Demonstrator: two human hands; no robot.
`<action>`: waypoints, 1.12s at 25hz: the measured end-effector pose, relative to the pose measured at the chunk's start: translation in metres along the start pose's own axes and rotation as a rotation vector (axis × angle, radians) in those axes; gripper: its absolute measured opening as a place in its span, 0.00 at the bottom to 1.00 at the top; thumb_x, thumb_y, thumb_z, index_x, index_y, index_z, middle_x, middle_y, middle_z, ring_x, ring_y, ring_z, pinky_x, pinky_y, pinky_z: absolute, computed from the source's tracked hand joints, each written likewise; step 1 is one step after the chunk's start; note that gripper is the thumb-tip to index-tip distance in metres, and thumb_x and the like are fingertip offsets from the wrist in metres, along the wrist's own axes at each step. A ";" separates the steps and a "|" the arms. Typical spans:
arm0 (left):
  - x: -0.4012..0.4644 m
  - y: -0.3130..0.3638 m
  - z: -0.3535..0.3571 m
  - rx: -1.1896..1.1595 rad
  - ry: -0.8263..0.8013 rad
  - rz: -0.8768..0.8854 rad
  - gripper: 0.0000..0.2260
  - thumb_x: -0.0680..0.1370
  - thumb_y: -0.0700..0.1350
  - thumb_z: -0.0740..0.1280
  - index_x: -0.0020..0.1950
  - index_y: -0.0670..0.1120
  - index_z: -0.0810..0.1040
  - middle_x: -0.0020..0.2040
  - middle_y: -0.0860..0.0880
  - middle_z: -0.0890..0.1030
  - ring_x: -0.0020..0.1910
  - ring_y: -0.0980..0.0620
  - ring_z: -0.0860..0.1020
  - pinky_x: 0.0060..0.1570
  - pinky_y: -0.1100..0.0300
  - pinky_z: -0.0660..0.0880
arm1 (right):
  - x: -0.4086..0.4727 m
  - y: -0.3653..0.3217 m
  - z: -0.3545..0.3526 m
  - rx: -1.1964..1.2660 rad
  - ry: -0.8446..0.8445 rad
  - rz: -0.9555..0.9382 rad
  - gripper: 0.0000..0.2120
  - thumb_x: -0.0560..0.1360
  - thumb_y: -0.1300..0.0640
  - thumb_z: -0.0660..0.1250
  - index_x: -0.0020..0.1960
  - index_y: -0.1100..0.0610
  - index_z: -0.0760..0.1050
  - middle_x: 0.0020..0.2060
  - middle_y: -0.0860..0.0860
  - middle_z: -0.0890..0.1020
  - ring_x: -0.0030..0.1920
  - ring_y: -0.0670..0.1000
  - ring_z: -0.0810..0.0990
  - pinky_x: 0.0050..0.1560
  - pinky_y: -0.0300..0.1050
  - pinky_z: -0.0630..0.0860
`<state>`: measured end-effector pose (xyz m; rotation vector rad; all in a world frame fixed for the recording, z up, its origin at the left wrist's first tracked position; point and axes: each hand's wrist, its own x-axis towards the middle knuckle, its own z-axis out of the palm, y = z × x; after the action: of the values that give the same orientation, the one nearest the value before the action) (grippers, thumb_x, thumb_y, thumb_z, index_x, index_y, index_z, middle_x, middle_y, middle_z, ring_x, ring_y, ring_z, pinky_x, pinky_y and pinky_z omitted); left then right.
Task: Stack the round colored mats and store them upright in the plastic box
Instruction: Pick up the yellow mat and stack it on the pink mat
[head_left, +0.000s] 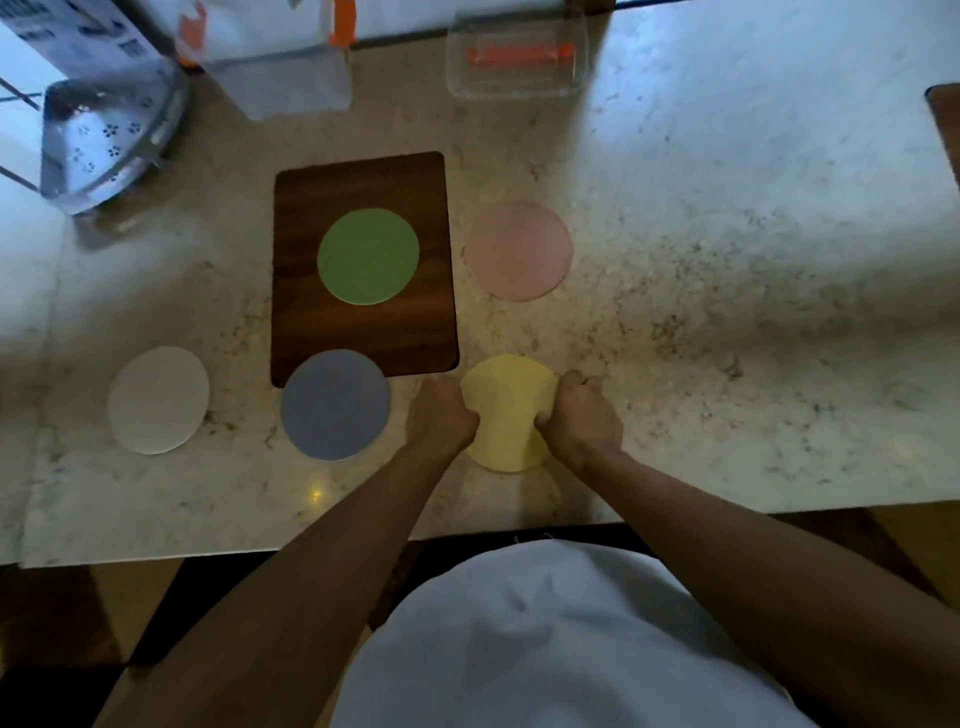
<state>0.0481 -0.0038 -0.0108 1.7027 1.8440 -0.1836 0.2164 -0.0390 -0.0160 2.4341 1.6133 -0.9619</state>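
Note:
Several round mats lie flat on the marble counter. A yellow mat sits nearest me, with my left hand gripping its left edge and my right hand gripping its right edge, so it buckles slightly. A blue-grey mat lies to its left, overlapping a corner of the wooden board. Farther left is a white mat. A green mat rests on the board, and a pink mat lies right of it. The clear plastic box with an orange clip stands at the back.
The dark wooden board lies mid-counter. A glass lid and metal strainer sit at the back left, with a white container behind the board. The counter's front edge runs just before my torso. A dark object is at the right edge.

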 end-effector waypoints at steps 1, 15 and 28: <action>0.000 0.001 0.001 -0.023 -0.007 -0.014 0.08 0.70 0.38 0.69 0.38 0.41 0.70 0.39 0.42 0.72 0.37 0.43 0.73 0.33 0.54 0.65 | 0.001 0.000 0.000 0.022 -0.005 0.013 0.22 0.73 0.50 0.70 0.61 0.60 0.68 0.58 0.61 0.72 0.50 0.63 0.78 0.42 0.50 0.73; 0.014 -0.023 -0.012 -0.509 -0.110 -0.217 0.09 0.68 0.28 0.68 0.37 0.42 0.74 0.40 0.41 0.77 0.47 0.38 0.79 0.44 0.46 0.81 | 0.024 0.017 -0.007 0.460 -0.069 0.157 0.06 0.69 0.57 0.70 0.33 0.52 0.77 0.33 0.45 0.80 0.38 0.47 0.79 0.37 0.41 0.73; 0.055 -0.015 -0.066 -0.817 -0.243 -0.329 0.09 0.70 0.25 0.68 0.41 0.38 0.81 0.45 0.37 0.83 0.46 0.39 0.83 0.42 0.48 0.82 | 0.077 0.002 -0.050 0.626 -0.099 0.048 0.01 0.73 0.58 0.72 0.45 0.54 0.83 0.41 0.49 0.85 0.42 0.48 0.84 0.45 0.48 0.82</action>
<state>0.0123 0.0732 0.0086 0.7829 1.6673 0.2052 0.2610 0.0411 -0.0175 2.7011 1.3572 -1.7658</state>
